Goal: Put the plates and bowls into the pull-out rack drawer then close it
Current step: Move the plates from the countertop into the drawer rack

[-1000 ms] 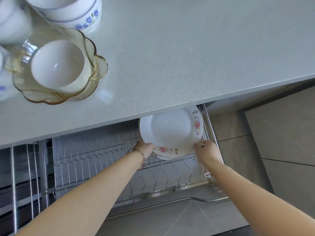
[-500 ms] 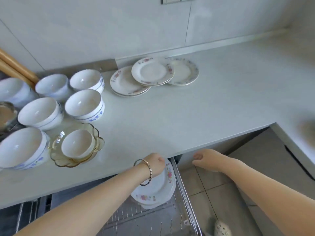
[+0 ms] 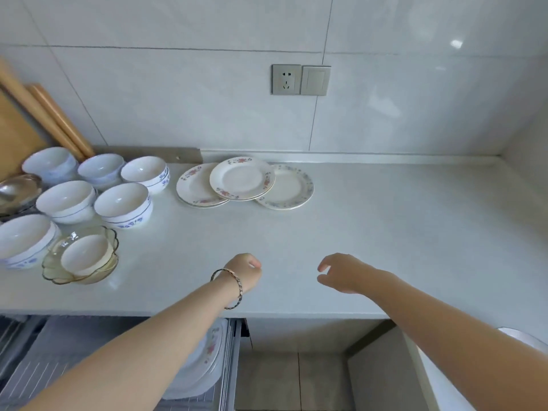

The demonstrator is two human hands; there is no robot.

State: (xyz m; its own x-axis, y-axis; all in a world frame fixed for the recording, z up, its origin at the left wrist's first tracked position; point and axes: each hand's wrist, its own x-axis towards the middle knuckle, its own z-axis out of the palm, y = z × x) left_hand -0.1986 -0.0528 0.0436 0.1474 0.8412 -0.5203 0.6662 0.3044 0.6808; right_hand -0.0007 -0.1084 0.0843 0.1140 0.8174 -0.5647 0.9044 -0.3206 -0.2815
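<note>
Plates (image 3: 207,355) with floral rims are seen stacked in the pull-out rack drawer (image 3: 228,366) at the bottom edge, their count hidden by the left forearm. Above the pale countertop (image 3: 385,232) both hands are held empty: the left hand (image 3: 244,274), with a bracelet (image 3: 234,287) at the wrist, is loosely curled on nothing; the right hand (image 3: 341,272) is held half open, fingers bent, palm down. To the left a small white bowl (image 3: 86,255) is set in an amber glass dish (image 3: 53,268). Six blue-patterned bowls (image 3: 123,204) are grouped behind it. Farther back three overlapping groups of floral plates (image 3: 241,179) lie near the wall, beneath one socket (image 3: 286,79) and one switch (image 3: 315,80).
</note>
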